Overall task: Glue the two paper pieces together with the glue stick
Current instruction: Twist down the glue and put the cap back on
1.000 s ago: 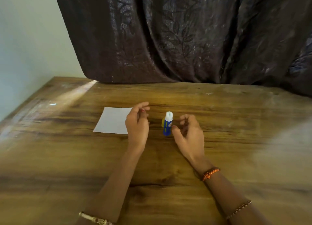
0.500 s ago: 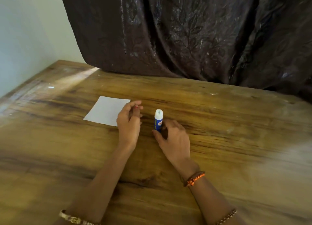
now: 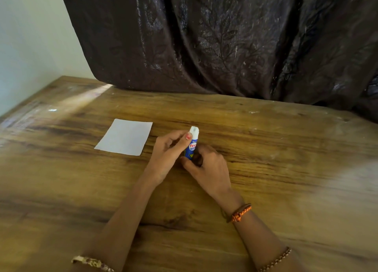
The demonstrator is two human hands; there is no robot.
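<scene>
A blue glue stick [image 3: 193, 144] with a white cap stands nearly upright near the middle of the wooden table [image 3: 286, 169]. My right hand [image 3: 206, 167] grips its blue lower body. My left hand [image 3: 169, 149] has its fingertips on the stick just below the white cap. A white paper piece [image 3: 124, 137] lies flat on the table to the left of both hands, untouched. I see only one sheet; whether a second piece lies under it cannot be told.
A dark patterned curtain [image 3: 225, 42] hangs behind the table's far edge. A pale wall [image 3: 30, 47] stands at the left. Bracelets sit on both wrists.
My right hand has closed around the glue stick's body, and my left hand has moved right from beside the paper onto the stick by the cap. The paper has not moved.
</scene>
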